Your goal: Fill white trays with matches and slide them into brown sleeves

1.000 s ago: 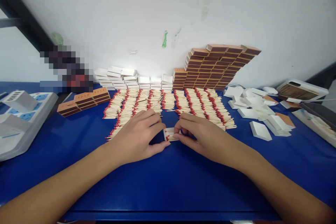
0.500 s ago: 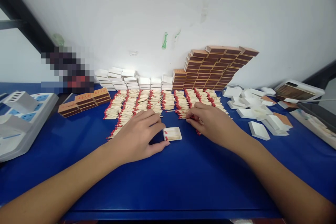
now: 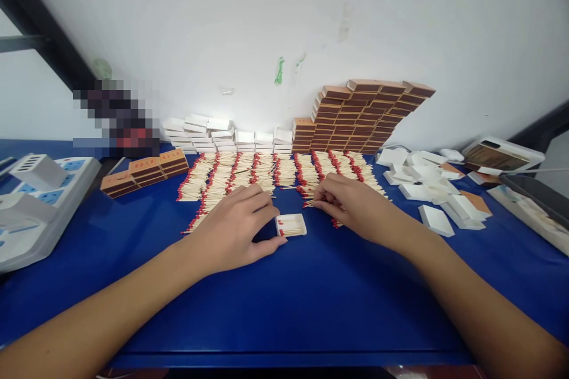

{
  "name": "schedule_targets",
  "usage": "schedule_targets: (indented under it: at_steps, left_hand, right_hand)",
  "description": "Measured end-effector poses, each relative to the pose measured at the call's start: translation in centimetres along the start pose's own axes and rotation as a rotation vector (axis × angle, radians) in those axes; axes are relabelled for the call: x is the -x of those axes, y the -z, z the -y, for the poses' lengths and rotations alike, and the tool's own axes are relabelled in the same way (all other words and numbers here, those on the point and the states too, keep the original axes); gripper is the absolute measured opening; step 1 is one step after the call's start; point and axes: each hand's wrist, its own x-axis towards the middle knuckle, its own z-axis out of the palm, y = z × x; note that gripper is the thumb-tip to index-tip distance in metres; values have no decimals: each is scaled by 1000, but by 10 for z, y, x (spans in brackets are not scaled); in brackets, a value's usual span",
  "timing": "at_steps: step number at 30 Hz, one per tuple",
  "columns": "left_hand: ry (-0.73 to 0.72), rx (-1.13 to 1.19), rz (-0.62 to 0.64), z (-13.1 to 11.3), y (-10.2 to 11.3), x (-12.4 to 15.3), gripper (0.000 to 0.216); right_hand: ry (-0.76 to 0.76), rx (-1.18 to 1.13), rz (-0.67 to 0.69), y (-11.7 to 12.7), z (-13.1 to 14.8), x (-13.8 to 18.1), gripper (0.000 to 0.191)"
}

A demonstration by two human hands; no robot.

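1. Left hand (image 3: 244,222) at the left end of the small white tray (image 3: 295,222), fingers curved, thumb by the near left corner, forefinger by the far left corner. Cannot tell whether gripping or merely touching.
2. Right hand (image 3: 347,198) beyond the tray and to its right, apart from it, thumb and forefinger pinched together on a few matches (image 3: 307,204), red heads pointing left.
3. Inside the tray: boxed matches (image 3: 292,231) along the near side, red heads at the left end; more red near the far left corner, plenty of white floor between.
4. Just beyond the tray: loose matches (image 3: 226,177) in side-by-side columns, spread to its left and right, partly hidden behind both hands.
5. Further beyond, to the tray's left: stacked white trays (image 3: 222,130) by the pale wall (image 3: 222,23).
6. Further beyond, to its right: tall, stepped stack of matchboxes (image 3: 351,113), dark brown sides forward.
7. Well right of the tray: jumbled pile of white pieces (image 3: 427,173), orange-brown bits among them.
8. Well left of the tray: short row of orange-topped boxes (image 3: 146,170); past that, power strip (image 3: 84,180) with white plugs (image 3: 38,172).
9. Beneath the tray and nearer: blue tabletop (image 3: 284,308).
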Motion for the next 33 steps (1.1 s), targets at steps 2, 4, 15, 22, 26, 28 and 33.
schedule_targets:
  at_steps: [2, 4, 15, 22, 26, 28, 33]
  left_hand:
    - [-3, 1, 1, 0, 0, 0, 26]
    - [-8, 1, 2, 0, 0, -1, 26]
    - [-12, 4, -2, 0, 1, -1, 25]
    - [-9, -15, 7, 1, 1, -1, 26]
    - [8, -28, 0, 1, 0, -1, 27]
    - [16, -24, 4, 1, 0, -1, 27]
    - [10, -19, 10, -1, 0, -2, 26]
  right_hand:
    - [4, 3, -21, 1, -1, 0, 10]
    - [14, 9, -17, 1, -1, 0, 12]
    - [-24, 22, 20, -1, -3, -2, 15]
    - [21, 45, -13, 0, 7, 0, 17]
    - [124, 60, -85, 1, 28, 4, 14]
    - [168, 101, -84, -2, 38, 6, 14]
    - [234, 192, -67, -12, 55, 4, 18]
